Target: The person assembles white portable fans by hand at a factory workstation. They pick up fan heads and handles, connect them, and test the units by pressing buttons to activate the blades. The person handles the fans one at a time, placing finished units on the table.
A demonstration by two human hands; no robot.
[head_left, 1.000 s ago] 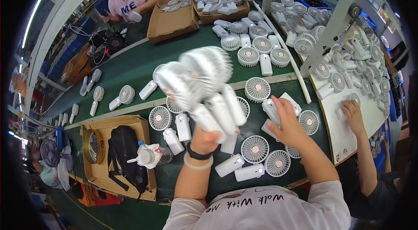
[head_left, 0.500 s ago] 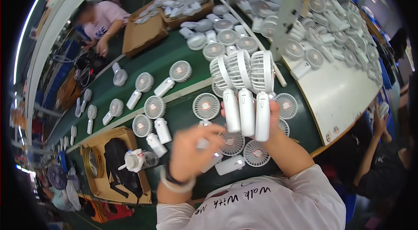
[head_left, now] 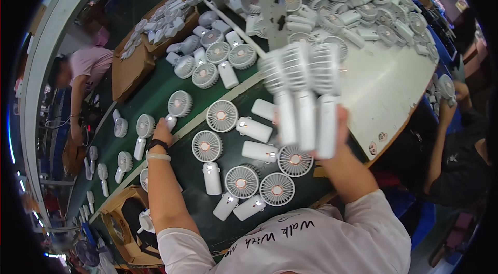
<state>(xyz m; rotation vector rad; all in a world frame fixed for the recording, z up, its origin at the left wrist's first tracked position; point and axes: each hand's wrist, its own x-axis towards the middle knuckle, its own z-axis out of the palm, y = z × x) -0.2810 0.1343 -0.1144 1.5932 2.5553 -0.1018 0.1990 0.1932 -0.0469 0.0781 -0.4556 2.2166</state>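
Note:
Three white handheld fans (head_left: 305,121) stand side by side in my right hand (head_left: 341,127), heads up and handles down, blurred by motion. The fingers wrap behind the handles and are mostly hidden. Out to the left, my left hand (head_left: 163,132) is closed round the handle of another white handheld fan (head_left: 180,104) near the pale strip on the green table. Its fingertips are partly hidden. Between my arms several more fans lie on the tabletop, among them one fan (head_left: 221,115) with its round grille upward and another fan (head_left: 241,181) closer to me.
A loose row of fans (head_left: 124,161) runs down the left belt. Fans fill a cardboard box (head_left: 134,74) at the back left. A large heap (head_left: 363,9) covers the white table (head_left: 386,92) beyond a metal post (head_left: 270,9). Co-workers are at both sides.
My left hand has gone from beside the held fans out to a fan on the left. The view has shifted, so the scene sits further left. My right hand still holds three fans.

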